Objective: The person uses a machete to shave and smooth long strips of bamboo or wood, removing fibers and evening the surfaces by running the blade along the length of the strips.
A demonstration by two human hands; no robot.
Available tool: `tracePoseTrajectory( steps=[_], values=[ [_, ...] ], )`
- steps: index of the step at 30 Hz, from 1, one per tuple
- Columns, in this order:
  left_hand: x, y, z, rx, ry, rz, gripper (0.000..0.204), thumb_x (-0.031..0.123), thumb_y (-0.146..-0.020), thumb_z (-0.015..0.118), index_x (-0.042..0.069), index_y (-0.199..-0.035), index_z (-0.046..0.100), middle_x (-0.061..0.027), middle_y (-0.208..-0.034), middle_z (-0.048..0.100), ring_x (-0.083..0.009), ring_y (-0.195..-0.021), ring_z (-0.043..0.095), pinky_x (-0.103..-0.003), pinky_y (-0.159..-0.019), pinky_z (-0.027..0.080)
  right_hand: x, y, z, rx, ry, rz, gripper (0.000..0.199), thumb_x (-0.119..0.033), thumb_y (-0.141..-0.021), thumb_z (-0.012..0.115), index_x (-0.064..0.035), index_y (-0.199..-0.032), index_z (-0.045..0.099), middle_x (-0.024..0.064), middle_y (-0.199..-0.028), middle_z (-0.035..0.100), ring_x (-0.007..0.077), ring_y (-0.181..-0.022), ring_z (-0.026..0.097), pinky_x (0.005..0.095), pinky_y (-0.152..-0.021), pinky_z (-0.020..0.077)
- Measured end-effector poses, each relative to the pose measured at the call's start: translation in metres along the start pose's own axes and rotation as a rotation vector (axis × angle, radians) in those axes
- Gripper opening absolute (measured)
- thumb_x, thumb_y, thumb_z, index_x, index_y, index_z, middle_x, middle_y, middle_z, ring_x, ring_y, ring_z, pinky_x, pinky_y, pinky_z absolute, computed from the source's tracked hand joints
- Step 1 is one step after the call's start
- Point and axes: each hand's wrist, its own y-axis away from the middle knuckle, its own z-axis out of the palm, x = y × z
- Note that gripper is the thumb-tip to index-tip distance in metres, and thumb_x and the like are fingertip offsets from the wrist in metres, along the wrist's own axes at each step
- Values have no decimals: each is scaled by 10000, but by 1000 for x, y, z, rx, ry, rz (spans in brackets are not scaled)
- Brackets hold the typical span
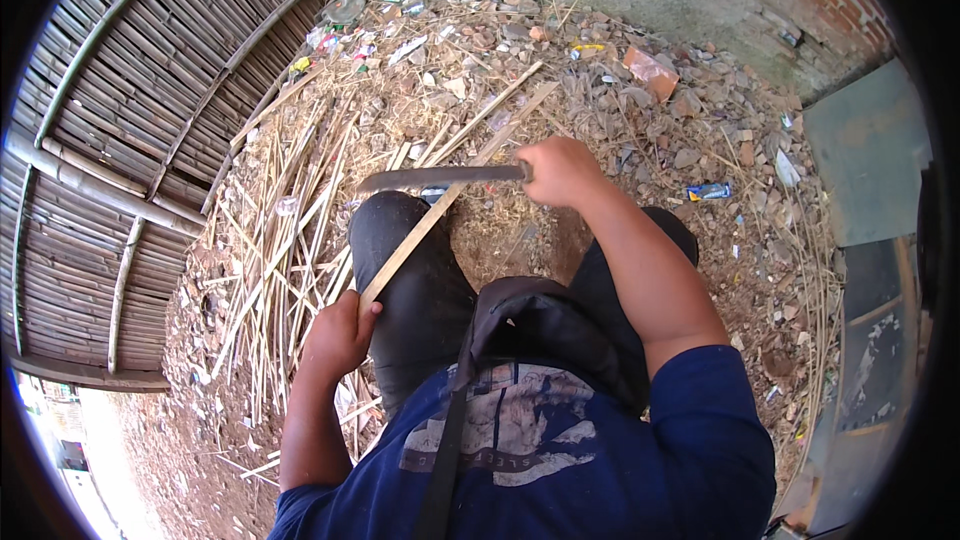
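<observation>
- Blue shirt (540, 460) and a dark strap fill the near edge; past them sits the left knee (405, 260), my landmark for everything below.
- Left hand (338, 335): grip wrapped tight around the near end of a bamboo strip (440, 205), just left of the knee and a little nearer the body.
- Strip lies diagonally across the top of the knee and runs up and away to the right, far end out over the rubble.
- Right hand (560, 172): grip clenched on the handle of a long knife (440, 178), beyond the knee and to its right.
- Blade points left, roughly level, and crosses the strip just past the knee. Looks like contact, edge on bamboo; exact bite not resolvable.
- Judgement on doing it well: keep the strip braced on the knee so it can't roll, hold a shallow blade angle, cut away from the leg, keep the left hand well behind the blade.
- Risk: blade crosses close to the knee, so a slip goes into the trouser.
- Pile of split bamboo (290, 240) lies on the ground left of the knee; bamboo fence (110, 140) further left.
</observation>
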Motion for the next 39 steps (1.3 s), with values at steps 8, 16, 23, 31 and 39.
tracePoseTrajectory(
  steps=[8,16,23,31,39],
  values=[
    [1,-6,0,16,-17,53,432,406,-1024,560,-4,-895,516,-304,-794,633,-526,-811,621,-593,-717,468,63,-22,14,104,-227,257,194,-185,-786,664,-64,-926,720,147,-843,712,336,-785,704,448,-704,559],
    [-9,-9,12,23,46,41,386,362,-1022,566,5,-880,524,-286,-779,622,-505,-780,614,-581,-698,456,41,-25,21,306,-196,131,237,-184,-799,678,-65,-996,736,172,-923,730,377,-866,711,472,-788,570],
    [-1,-3,-13,1,-130,14,433,418,-1021,558,1,-902,540,-279,-766,640,-501,-794,634,-585,-717,481,107,-35,25,322,-223,326,433,-233,-823,687,-21,-1200,700,218,-1047,730,376,-987,705,435,-853,559],
    [-22,-18,7,-66,316,109,490,420,-1077,484,-1,-834,541,-181,-671,564,-333,-624,555,-463,-633,445,52,-7,-8,239,-285,131,282,-277,-805,779,-60,-977,727,138,-812,707,282,-756,704,427,-685,518],
    [-42,-26,0,-448,835,-178,485,484,-1094,429,89,-829,528,53,-665,447,-70,-581,371,-265,-529,311,8,3,-9,160,-313,-147,283,-286,-764,809,-54,-888,704,156,-742,684,362,-734,687,439,-670,518]
  ],
)
